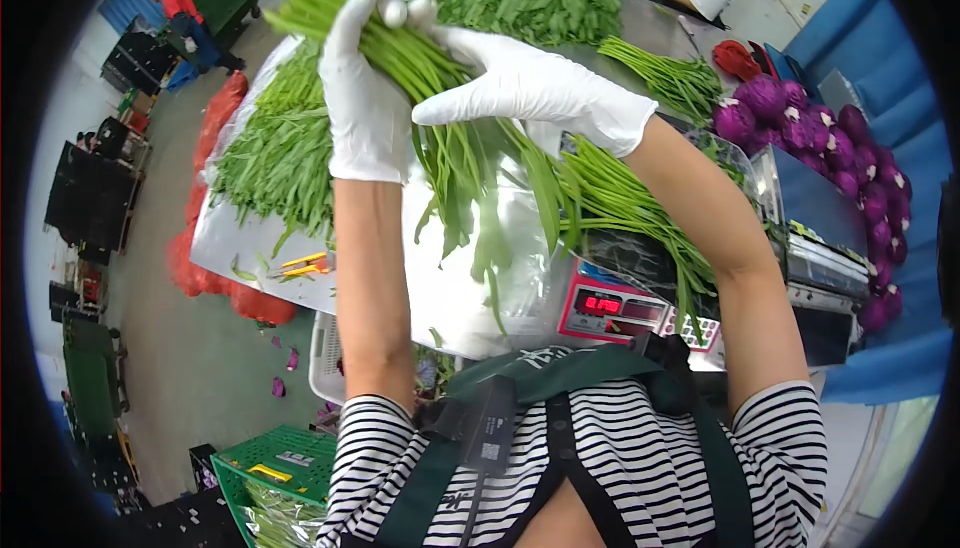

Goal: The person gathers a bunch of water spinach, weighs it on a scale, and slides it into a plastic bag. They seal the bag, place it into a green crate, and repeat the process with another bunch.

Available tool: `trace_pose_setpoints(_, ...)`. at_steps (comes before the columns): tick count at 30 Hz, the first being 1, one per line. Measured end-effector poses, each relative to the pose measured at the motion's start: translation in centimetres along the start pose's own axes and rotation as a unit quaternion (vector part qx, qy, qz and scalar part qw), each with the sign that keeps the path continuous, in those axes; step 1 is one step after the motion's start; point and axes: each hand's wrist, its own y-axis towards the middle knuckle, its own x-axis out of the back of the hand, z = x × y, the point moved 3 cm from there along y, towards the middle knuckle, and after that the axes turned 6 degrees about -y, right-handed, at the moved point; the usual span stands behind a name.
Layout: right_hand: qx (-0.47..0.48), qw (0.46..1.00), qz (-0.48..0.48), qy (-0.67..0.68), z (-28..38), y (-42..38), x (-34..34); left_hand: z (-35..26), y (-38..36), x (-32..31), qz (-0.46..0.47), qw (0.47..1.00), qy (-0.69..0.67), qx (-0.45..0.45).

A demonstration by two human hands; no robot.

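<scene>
Left of the scale (612,310) and higher, the left hand (362,93) has fingers clamped on a leafy bunch (425,68); the right hand (540,88) spreads thumb from fingers against it, grip unclear. The scale's red digits (602,305) and, just beside it, the apron's (595,368) white lettering (543,355) are illegible.

2 arms (375,278) raised forward; left hand (362,98) upright, curled; right hand (535,88) slanting left, thumb (450,106) extended.
</scene>
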Motion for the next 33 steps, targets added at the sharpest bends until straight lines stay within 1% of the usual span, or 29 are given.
trace_pose_setpoints(1,-0.010,1.000,-0.001,-0.005,0.2,-0.5,0.2,0.1,0.4,-1.1,0.028,0.999,0.017,-0.006)
trace_pose_setpoints(2,-0.001,0.999,-0.027,0.034,0.4,-1.0,0.5,0.4,0.2,-2.7,0.015,0.999,0.043,-0.006)
trace_pose_setpoints(3,0.009,0.996,-0.052,0.073,1.0,-1.5,0.8,0.7,0.5,-3.9,0.064,0.997,0.044,0.011)
trace_pose_setpoints(4,0.013,0.995,-0.082,0.054,1.8,-2.3,1.4,1.3,0.4,-5.0,0.072,0.995,0.062,-0.015)
trace_pose_setpoints(5,0.016,0.994,-0.089,0.069,2.2,-3.1,2.0,2.1,-0.2,-7.4,0.079,0.993,0.081,-0.041)
trace_pose_setpoints(6,0.018,0.993,-0.116,-0.006,3.0,-4.0,3.0,2.6,-0.7,-9.0,0.059,0.995,0.068,-0.044)
trace_pose_setpoints(7,0.021,0.986,-0.142,-0.082,3.6,-4.9,4.0,3.0,-1.0,-10.6,0.191,0.981,0.017,-0.041)
trace_pose_setpoints(8,0.101,0.972,-0.175,-0.116,4.3,-5.9,4.9,4.1,-0.6,-10.8,0.188,0.982,-0.006,-0.017)
trace_pose_setpoints(9,-0.027,0.986,-0.132,-0.101,6.7,-7.4,5.9,4.9,-0.3,-11.6,0.186,0.982,-0.029,0.005)
trace_pose_setpoints(10,-0.037,0.978,-0.175,-0.110,6.7,-8.1,7.3,5.4,-0.6,-12.1,0.178,0.984,0.020,-0.008)
trace_pose_setpoints(11,-0.042,0.949,-0.171,-0.262,9.0,-9.7,7.8,5.2,-1.3,-12.8,0.170,0.983,0.069,-0.021)
trace_pose_setpoints(12,-0.159,0.932,-0.169,-0.279,10.2,-10.7,9.3,5.1,-2.2,-13.3,0.264,0.964,0.041,0.009)
trace_pose_setpoints(13,-0.033,0.890,-0.237,-0.388,8.0,-12.6,11.5,5.1,-3.0,-14.1,0.137,0.973,0.161,0.096)
trace_pose_setpoints(15,-0.161,0.817,-0.191,-0.519,10.2,-14.9,12.5,7.0,-3.6,-10.9,0.256,0.946,0.155,0.127)
trace_pose_setpoints(16,-0.161,0.816,-0.192,-0.521,10.1,-16.0,12.8,8.2,-3.7,-9.4,0.261,0.940,0.163,0.149)
trace_pose_setpoints(17,-0.138,0.754,-0.148,-0.625,9.4,-17.0,12.7,9.2,-3.8,-7.8,0.267,0.933,0.172,0.171)
trace_pose_setpoints(18,-0.114,0.680,-0.102,-0.717,8.4,-17.8,12.1,9.9,-4.0,-5.4,0.227,0.936,0.189,0.193)
trace_pose_setpoints(19,-0.154,0.675,-0.079,-0.717,6.4,-18.4,11.1,10.6,-4.4,-3.4,0.227,0.936,0.188,0.192)
trace_pose_setpoints(20,-0.122,0.679,-0.050,-0.722,3.6,-19.2,10.5,11.4,-4.8,-1.0,0.179,0.936,0.217,0.210)
trace_pose_setpoints(21,-0.173,0.693,-0.029,-0.699,0.5,-19.8,9.2,11.9,-5.2,1.0,0.128,0.934,0.245,0.229)
trace_pose_setpoints(22,-0.124,0.725,-0.059,-0.675,-2.7,-20.9,7.8,12.4,-5.7,2.5,0.127,0.934,0.244,0.228)
trace_pose_setpoints(23,-0.137,0.754,-0.059,-0.639,-5.7,-21.6,6.5,12.9,-6.2,4.2,0.086,0.921,0.282,0.253)
trace_pose_setpoints(24,-0.200,0.765,-0.048,-0.611,-9.0,-22.3,5.5,12.9,-6.5,5.3,0.044,0.905,0.319,0.277)
trace_pose_setpoints(25,-0.196,0.747,-0.058,-0.632,-9.4,-22.3,4.6,12.5,-6.8,5.5,0.040,0.906,0.319,0.276)
trace_pose_setpoints(27,-0.220,0.742,-0.061,-0.631,-9.0,-22.4,4.1,11.9,-7.5,5.9,0.060,0.878,0.368,0.299)
trace_pose_setpoints(28,-0.232,0.747,-0.054,-0.620,-8.8,-22.2,4.2,11.7,-7.6,6.3,0.058,0.876,0.370,0.303)
trace_pose_setpoints(29,-0.248,0.753,-0.047,-0.608,-8.7,-22.2,4.4,11.6,-7.9,6.6,0.044,0.881,0.375,0.286)
trace_pose_setpoints(30,-0.249,0.753,-0.042,-0.608,-8.7,-22.3,4.5,11.5,-8.0,6.8,0.031,0.885,0.379,0.269)
trace_pose_setpoints(33,-0.265,0.750,-0.027,-0.606,-7.1,-21.5,4.5,11.5,-8.4,7.3,0.030,0.887,0.380,0.261)
